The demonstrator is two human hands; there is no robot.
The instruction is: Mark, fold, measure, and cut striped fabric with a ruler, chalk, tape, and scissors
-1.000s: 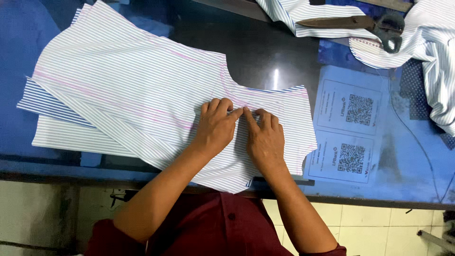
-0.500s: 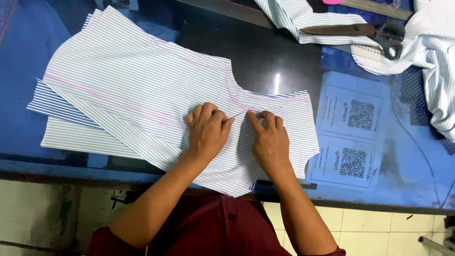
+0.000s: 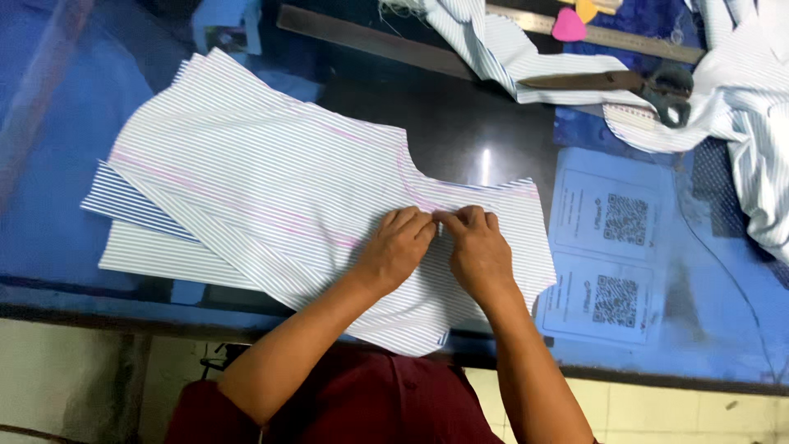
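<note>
**Stripes, blue and a spot of pink**

White cloth piece (image 3: 271,189) with thin blue stripes and faint pink lines. Darker blue-striped piece (image 3: 131,205) underneath. Glossy dark blue table (image 3: 49,164). Pink chalk (image 3: 569,25). White sheets (image 3: 612,251) with black square codes. Maroon shirt (image 3: 353,403).

Two white rectangular paper labels with black square code patterns lie flat on the blue tabletop (image 3: 707,329), upper label (image 3: 612,215) just above lower label (image 3: 598,298).
</note>
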